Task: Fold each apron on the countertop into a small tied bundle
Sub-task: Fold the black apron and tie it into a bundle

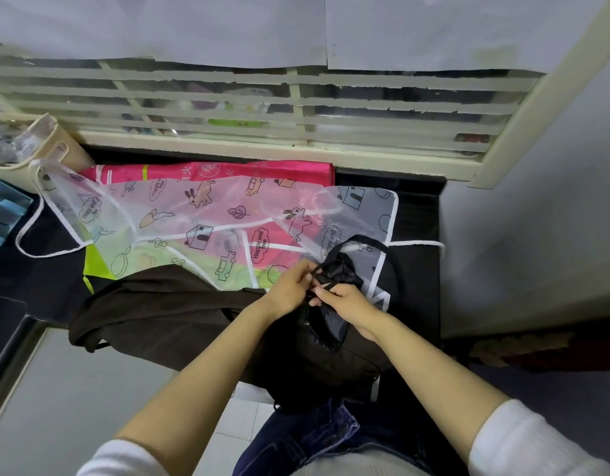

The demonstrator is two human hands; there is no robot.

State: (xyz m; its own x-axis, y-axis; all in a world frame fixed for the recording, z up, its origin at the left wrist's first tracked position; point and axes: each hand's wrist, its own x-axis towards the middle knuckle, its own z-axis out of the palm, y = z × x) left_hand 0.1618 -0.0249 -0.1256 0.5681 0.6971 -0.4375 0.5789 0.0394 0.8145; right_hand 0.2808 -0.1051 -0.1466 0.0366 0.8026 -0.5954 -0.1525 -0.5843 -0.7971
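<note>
A black apron bundle (334, 324) lies at the near edge of the dark countertop (417, 286). My left hand (291, 288) and my right hand (345, 298) meet above it, both pinching its thin black strap (394, 259), which loops out to the right. A translucent white apron (200, 218) printed with rabbits and houses is spread flat behind. Under it lie a pink apron (228, 170) and a lime green one (95, 266). A dark brown apron (159, 304) lies crumpled to the left of my hands.
A cream bin (52, 142) holding plastic-wrapped items stands at the back left, with a blue box (3, 214) below it. A louvred window (262, 108) runs along the back. A grey wall (537, 235) bounds the right side.
</note>
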